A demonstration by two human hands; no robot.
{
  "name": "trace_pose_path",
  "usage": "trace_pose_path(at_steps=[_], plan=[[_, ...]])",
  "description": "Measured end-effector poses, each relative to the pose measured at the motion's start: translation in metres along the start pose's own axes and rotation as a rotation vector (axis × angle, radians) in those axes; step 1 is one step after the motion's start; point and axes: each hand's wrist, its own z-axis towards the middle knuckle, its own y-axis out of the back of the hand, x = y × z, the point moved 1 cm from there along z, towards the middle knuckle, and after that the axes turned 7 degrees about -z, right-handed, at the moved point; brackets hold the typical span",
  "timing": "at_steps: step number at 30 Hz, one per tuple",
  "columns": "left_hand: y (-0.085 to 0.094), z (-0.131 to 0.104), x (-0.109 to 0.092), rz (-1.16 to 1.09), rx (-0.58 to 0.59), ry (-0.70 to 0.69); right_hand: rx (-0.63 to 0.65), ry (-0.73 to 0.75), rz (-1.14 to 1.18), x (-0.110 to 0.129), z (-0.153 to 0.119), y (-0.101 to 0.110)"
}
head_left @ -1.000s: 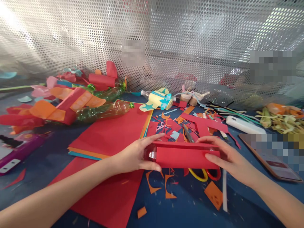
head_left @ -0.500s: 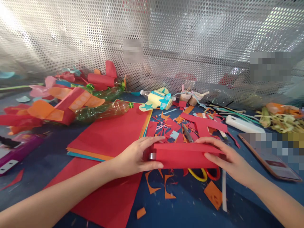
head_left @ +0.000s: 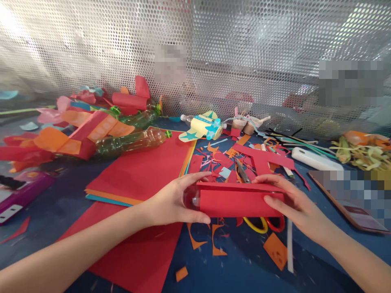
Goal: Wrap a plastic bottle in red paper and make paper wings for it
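Two bare hands grip one roll between them, a transparent plastic bottle point(head_left: 190, 197) wrapped in a smooth red paper sheet point(head_left: 241, 202); its long axis runs left to right; the left hand point(head_left: 174, 199) is clamped round the bottle's uncovered left end, thumb near, fingers far; the right hand point(head_left: 295, 203) closes on the sheet's right end, thumb on the near face; the sheet's long edge lies along the far side (whether it is stuck down, I cannot tell); yellow and red looped handles point(head_left: 257, 228) show just nearer.
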Motion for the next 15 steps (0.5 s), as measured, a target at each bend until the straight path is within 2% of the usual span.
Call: trace_pose_path(at_steps=[7, 11, 15], plan=[[0.006, 0.004, 0.006, 0.131, 0.067, -0.009, 0.083, -0.015, -0.029, 0.003, 0.003, 0.006], [0.009, 0.003, 0.002, 0.151, 0.064, 0.046, 0.056, 0.071, -0.135, 0.002, 0.005, 0.010], [0.010, 0.003, -0.003, 0.132, 0.046, 0.073, 0.053, 0.076, -0.173, -0.001, 0.005, 0.012]])
